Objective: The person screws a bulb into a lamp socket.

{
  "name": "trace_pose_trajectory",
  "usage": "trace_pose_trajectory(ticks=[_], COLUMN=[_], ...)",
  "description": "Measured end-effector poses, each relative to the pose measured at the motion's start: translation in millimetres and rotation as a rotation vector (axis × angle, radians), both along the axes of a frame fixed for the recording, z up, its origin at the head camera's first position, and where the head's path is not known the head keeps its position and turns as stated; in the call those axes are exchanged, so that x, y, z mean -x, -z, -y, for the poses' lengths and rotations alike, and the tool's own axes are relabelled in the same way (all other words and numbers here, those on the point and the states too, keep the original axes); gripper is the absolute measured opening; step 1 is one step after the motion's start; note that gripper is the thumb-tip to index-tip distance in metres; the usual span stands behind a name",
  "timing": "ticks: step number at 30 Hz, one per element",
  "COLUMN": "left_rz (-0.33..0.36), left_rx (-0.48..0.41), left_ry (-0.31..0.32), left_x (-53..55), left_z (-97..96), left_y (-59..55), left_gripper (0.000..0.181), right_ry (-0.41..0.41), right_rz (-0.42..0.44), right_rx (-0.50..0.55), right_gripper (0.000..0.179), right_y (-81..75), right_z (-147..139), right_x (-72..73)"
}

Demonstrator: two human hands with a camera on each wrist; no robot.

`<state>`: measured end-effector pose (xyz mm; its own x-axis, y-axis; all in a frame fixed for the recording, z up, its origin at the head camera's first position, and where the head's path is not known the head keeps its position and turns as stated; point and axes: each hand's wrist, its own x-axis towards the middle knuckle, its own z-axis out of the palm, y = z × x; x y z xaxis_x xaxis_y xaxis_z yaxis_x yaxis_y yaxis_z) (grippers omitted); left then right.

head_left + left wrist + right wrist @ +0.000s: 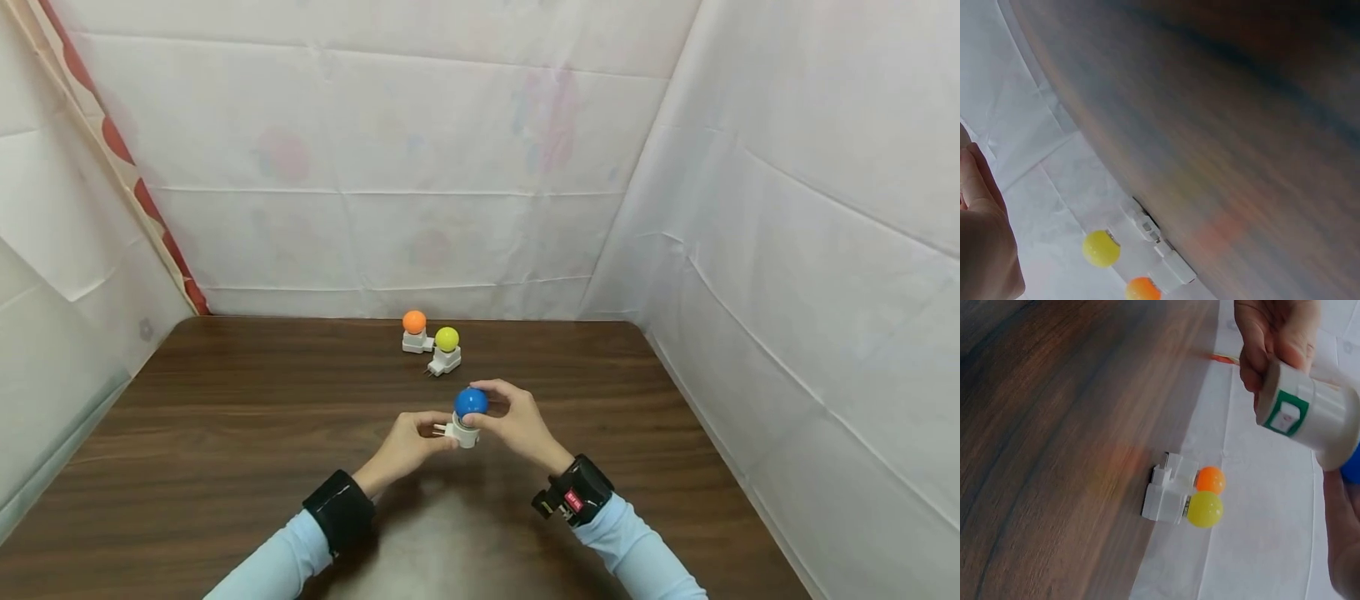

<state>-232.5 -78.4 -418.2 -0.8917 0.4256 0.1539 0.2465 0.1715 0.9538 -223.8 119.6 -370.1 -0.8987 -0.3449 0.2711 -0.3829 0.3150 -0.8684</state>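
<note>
Just in front of me, both hands meet at a blue bulb (470,402) seated in a white plug-in lamp socket (467,437). My left hand (408,443) pinches the socket on its pronged side, between thumb and fingers. With thumb and fingers spread around the blue bulb, my right hand (523,427) holds it from the right. In the right wrist view, a white switch (1286,417) on a green patch shows on the socket's side, and the blue bulb is mostly cut off by the frame edge. The left wrist view catches only part of the left hand (988,244).
Toward the table's back edge stand two similar white sockets, one bearing an orange bulb (414,322), the other a yellow bulb (447,339). The brown wooden table (247,417) is bordered by white cloth (420,150) behind and at both sides.
</note>
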Motion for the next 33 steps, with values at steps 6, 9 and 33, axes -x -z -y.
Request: trace_pose_trajectory(ticks=[6, 9, 33], left_rz=[-0.001, -0.006, 0.011], left_rx=[-0.007, -0.025, -0.026], left_ry=[0.001, 0.007, 0.018], left_x=[4.6, 11.3, 6.2], left_z=[-4.5, -4.8, -5.1], left_y=[12.8, 24.4, 13.1], left_gripper=[0.034, 0.035, 0.034], right_ry=[0.049, 0.001, -0.109], right_rz=[-0.012, -0.043, -0.018], right_rx=[0.031, 0.026, 0.013], right_gripper=[0.049, 0.05, 0.043], right_y=[20.8, 28.3, 2.5], right_z=[-4, -7, -7], right_x=[9.4, 15.1, 3.8])
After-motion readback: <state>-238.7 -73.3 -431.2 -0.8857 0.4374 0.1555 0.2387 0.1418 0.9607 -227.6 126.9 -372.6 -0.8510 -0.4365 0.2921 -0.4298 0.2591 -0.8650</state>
